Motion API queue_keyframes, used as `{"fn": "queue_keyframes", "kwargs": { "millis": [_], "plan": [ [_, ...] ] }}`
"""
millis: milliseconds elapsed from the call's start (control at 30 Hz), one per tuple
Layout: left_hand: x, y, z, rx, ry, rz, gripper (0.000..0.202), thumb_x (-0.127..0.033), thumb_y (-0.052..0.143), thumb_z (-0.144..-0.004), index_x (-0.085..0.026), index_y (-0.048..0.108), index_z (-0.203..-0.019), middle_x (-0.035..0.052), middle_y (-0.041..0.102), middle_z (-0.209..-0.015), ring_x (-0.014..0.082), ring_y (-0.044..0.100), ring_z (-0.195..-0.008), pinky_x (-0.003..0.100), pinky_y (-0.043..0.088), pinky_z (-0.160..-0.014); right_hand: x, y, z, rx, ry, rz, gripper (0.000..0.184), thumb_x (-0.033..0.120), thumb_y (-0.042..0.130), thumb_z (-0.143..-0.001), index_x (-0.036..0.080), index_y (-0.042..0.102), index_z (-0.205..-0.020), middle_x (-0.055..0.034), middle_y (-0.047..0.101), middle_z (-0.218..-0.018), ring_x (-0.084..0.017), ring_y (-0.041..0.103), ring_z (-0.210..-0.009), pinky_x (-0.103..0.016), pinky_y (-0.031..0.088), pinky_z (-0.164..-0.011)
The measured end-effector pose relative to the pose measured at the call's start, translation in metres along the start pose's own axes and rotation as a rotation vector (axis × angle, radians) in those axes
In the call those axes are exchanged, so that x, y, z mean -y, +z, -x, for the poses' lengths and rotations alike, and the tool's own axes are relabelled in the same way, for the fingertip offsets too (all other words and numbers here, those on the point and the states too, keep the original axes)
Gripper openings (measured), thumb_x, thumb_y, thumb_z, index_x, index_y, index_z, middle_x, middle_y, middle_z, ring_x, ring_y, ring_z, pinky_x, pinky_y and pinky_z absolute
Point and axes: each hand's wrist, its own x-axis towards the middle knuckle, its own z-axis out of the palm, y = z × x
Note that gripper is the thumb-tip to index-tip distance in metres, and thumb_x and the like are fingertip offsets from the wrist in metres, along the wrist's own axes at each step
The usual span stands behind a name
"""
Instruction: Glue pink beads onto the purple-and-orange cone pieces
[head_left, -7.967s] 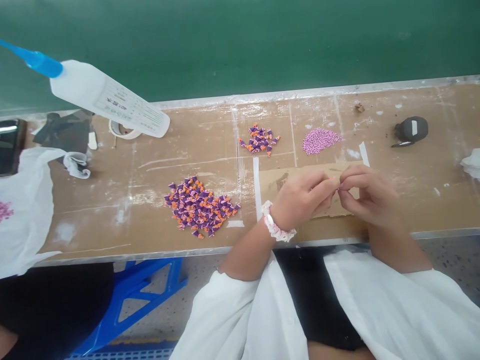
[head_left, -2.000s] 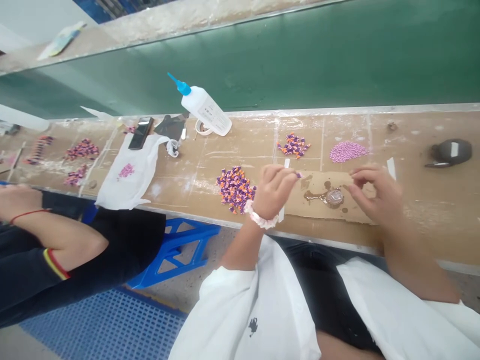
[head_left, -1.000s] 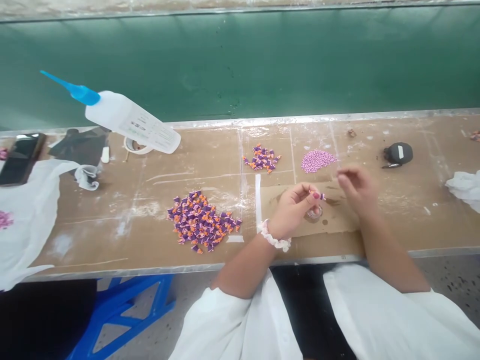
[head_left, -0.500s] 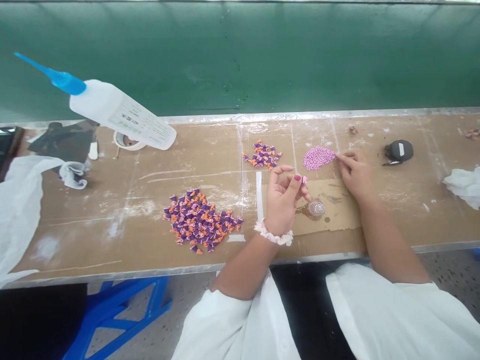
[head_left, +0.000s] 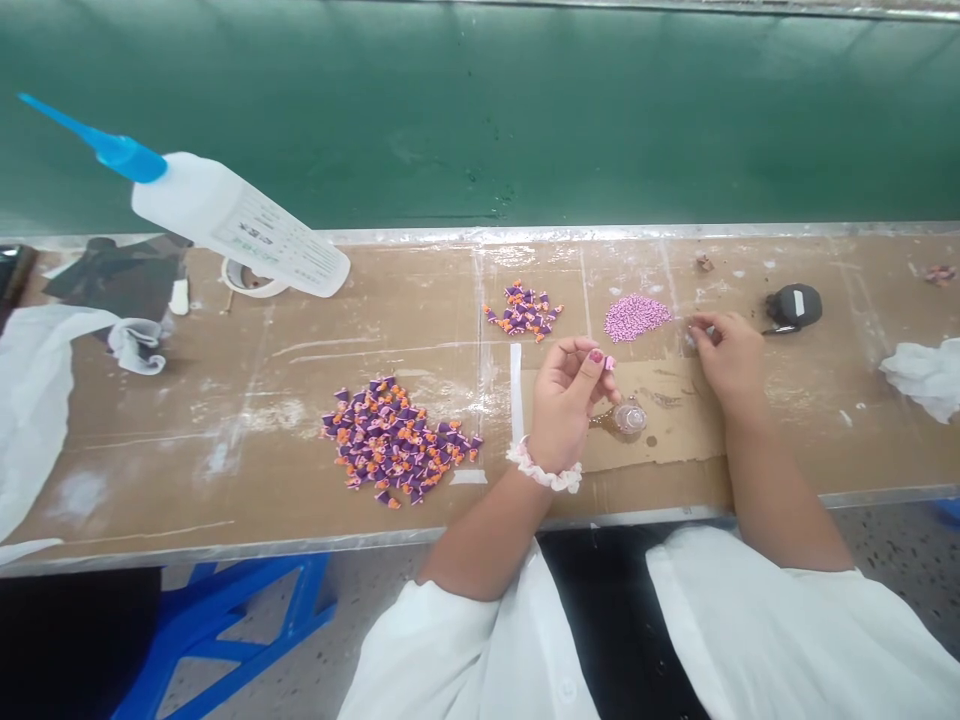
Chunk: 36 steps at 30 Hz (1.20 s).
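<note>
My left hand (head_left: 564, 400) is raised palm-up over a cardboard sheet (head_left: 675, 440) and pinches a small purple piece (head_left: 606, 362) between thumb and forefinger. Just below it a small round glue blob (head_left: 630, 417) sits on the cardboard. My right hand (head_left: 726, 352) rests just right of a heap of tiny pink beads (head_left: 636, 315), its fingertips pinched together on what looks like one bead. A small pile of purple-and-orange pieces (head_left: 525, 310) lies left of the beads, and a larger pile (head_left: 397, 440) lies further left.
A white glue bottle (head_left: 240, 225) with a blue nozzle leans on a tape roll (head_left: 244, 280) at the back left. A black object (head_left: 793, 305) and a white cloth (head_left: 926, 375) are on the right. A white bag (head_left: 37, 370) lies at the left, a blue stool (head_left: 240, 620) below the bench.
My right hand reached to the pink bead heap, then drew back slightly to the right with its fingertips pinched. My left hand stays raised with the purple piece.
</note>
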Motion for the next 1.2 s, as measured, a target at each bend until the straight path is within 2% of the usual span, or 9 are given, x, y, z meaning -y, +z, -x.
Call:
{"fn": "queue_keyframes", "kwargs": {
  "millis": [133,267,400,467,600,667,733,900,1200],
  "plan": [
    [0.001,-0.001,-0.001,0.011,0.013,0.016,0.038,-0.039,0.082,-0.072,-0.019,0.054,-0.089,-0.0064,0.058,-0.073,0.0031,0.054,-0.059,0.016,0.05,-0.053,0.004,0.003,-0.003,0.041,0.041,0.023,0.012,0.026,0.06,-0.08,0.02,0.069,-0.084,-0.0069,0.063,-0.082,-0.022,0.056,-0.071,-0.043,0.051,-0.08],
    [0.005,-0.003,-0.002,0.046,0.035,-0.028,0.036,-0.041,0.08,-0.075,-0.02,0.055,-0.09,-0.0064,0.057,-0.073,0.0031,0.054,-0.058,0.016,0.049,-0.053,0.003,0.012,-0.007,0.061,0.04,0.126,0.004,0.021,0.055,-0.079,0.021,0.057,-0.075,-0.0106,0.06,-0.086,-0.027,0.056,-0.085,-0.048,0.049,-0.085],
    [0.008,-0.005,-0.003,0.114,0.041,-0.141,0.036,-0.045,0.077,-0.077,-0.019,0.058,-0.092,-0.0059,0.057,-0.072,0.0033,0.055,-0.057,0.018,0.052,-0.056,0.007,0.016,-0.007,0.04,0.023,0.085,0.011,0.021,0.052,-0.081,0.023,0.045,-0.073,-0.0117,0.056,-0.087,-0.03,0.053,-0.091,-0.051,0.046,-0.088],
    [0.009,-0.006,-0.002,0.159,0.017,-0.188,0.037,-0.047,0.077,-0.076,-0.018,0.06,-0.092,-0.0053,0.058,-0.071,0.0037,0.056,-0.056,0.018,0.051,-0.055,0.016,0.009,-0.004,0.026,0.015,-0.137,0.014,0.029,0.055,-0.085,0.023,0.046,-0.076,-0.0082,0.054,-0.084,-0.026,0.051,-0.085,-0.047,0.047,-0.084],
    [0.011,-0.005,0.002,0.296,-0.103,-0.252,0.036,-0.047,0.077,-0.075,-0.016,0.066,-0.09,-0.0034,0.061,-0.069,0.0041,0.057,-0.054,0.019,0.05,-0.053,0.053,-0.014,0.015,0.089,-0.034,-0.619,0.026,0.049,0.054,-0.091,0.025,0.048,-0.084,0.001,0.046,-0.074,-0.016,0.044,-0.063,-0.033,0.045,-0.062],
    [0.012,-0.003,0.003,0.338,-0.158,-0.274,0.037,-0.047,0.078,-0.074,-0.014,0.069,-0.089,-0.0025,0.062,-0.069,0.0038,0.057,-0.053,0.018,0.05,-0.052,0.072,-0.024,0.028,0.223,-0.056,-0.963,0.026,0.046,0.06,-0.091,0.025,0.049,-0.082,0.0014,0.044,-0.074,-0.014,0.044,-0.061,-0.029,0.042,-0.057],
    [0.015,-0.001,0.004,0.351,-0.2,-0.274,0.04,-0.048,0.08,-0.071,-0.013,0.071,-0.088,-0.0021,0.063,-0.068,0.0035,0.056,-0.053,0.019,0.05,-0.053,0.087,-0.029,0.038,0.316,-0.085,-1.122,0.023,0.042,0.063,-0.091,0.024,0.051,-0.082,0.0017,0.043,-0.073,-0.013,0.042,-0.058,-0.028,0.041,-0.053],
    [0.018,0.002,0.003,0.351,-0.275,-0.189,0.046,-0.051,0.085,-0.062,-0.012,0.069,-0.083,-0.002,0.063,-0.068,0.0032,0.054,-0.054,0.019,0.049,-0.05,0.095,-0.031,0.05,0.381,-0.204,-1.085,0.016,0.036,0.062,-0.092,0.023,0.057,-0.083,-0.0003,0.05,-0.076,-0.014,0.051,-0.064,-0.028,0.046,-0.055],
    [0.017,0.0,0.003,0.404,-0.25,-0.204,0.041,-0.047,0.082,-0.069,-0.012,0.065,-0.08,-0.0018,0.063,-0.068,0.0035,0.056,-0.052,0.019,0.048,-0.051,0.099,-0.035,0.051,0.194,-0.418,-0.86,0.006,0.025,0.061,-0.093,0.025,0.06,-0.087,-0.0019,0.057,-0.077,-0.016,0.057,-0.069,-0.031,0.05,-0.059]
  ]
}}
